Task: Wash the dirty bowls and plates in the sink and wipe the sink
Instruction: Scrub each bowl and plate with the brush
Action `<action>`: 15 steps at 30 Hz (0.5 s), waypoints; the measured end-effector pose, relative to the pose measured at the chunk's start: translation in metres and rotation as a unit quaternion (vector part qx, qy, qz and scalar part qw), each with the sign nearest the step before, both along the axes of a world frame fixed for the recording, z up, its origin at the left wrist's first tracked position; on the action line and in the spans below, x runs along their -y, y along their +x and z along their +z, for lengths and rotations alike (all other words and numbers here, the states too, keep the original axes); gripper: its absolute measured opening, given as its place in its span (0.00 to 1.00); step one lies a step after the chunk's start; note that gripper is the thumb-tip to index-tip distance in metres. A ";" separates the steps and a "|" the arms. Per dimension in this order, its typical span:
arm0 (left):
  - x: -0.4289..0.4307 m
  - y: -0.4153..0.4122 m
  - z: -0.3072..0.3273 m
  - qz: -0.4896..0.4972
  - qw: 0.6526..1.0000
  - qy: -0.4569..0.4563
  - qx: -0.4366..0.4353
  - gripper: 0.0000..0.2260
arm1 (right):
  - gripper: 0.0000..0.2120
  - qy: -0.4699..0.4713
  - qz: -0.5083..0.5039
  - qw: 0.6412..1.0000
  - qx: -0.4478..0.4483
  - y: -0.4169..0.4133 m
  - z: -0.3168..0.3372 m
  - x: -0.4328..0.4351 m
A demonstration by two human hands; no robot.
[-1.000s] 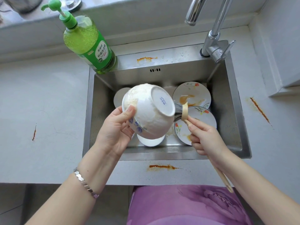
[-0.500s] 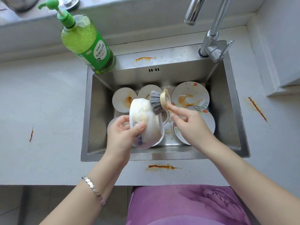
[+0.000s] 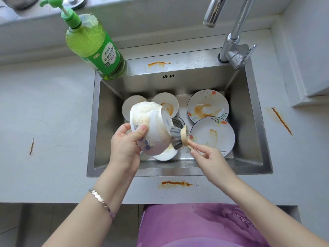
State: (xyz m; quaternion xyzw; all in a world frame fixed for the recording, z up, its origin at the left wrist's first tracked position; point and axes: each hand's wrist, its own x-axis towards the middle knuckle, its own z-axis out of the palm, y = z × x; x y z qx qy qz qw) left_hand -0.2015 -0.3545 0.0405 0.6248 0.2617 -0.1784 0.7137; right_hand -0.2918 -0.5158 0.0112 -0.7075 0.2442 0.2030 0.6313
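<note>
Over sink (image 3: 178, 172) — bowl (image 3: 153, 125) in left grip (image 3: 124, 145), brush (image 3: 184, 135) touching.

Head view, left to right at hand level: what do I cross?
Thin brown streak → left hand → soapy white bowl → grey-bristled wooden brush → blue-rimmed flowered white plate → long orange streak.

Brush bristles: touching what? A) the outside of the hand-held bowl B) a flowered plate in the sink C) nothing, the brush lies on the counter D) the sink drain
A: the right hand holds the brush with its bristles against the sudsy outer side of the bowl, which the left hand grips above the sink.
</note>
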 end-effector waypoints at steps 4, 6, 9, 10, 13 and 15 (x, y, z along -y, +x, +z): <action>0.000 0.002 -0.001 -0.023 0.999 0.023 0.015 0.06 | 0.18 -0.009 0.012 0.999 0.035 -0.001 0.003 -0.003; -0.001 0.002 0.000 -0.048 0.998 0.036 0.023 0.06 | 0.19 -0.020 0.021 0.999 0.044 0.001 0.004 -0.003; -0.004 0.002 0.000 -0.085 0.994 0.067 0.022 0.06 | 0.19 -0.037 0.026 0.997 0.065 0.005 0.003 -0.002; -0.005 0.000 0.000 -0.096 0.993 0.068 0.015 0.06 | 0.19 -0.046 0.021 0.996 0.070 0.007 0.001 -0.001; -0.008 -0.006 -0.001 -0.108 0.993 0.041 -0.018 0.05 | 0.18 -0.075 0.002 0.995 0.060 0.015 -0.012 0.005; -0.010 -0.008 -0.003 -0.098 0.994 0.024 -0.028 0.05 | 0.18 -0.078 0.011 0.996 0.037 0.014 -0.016 0.003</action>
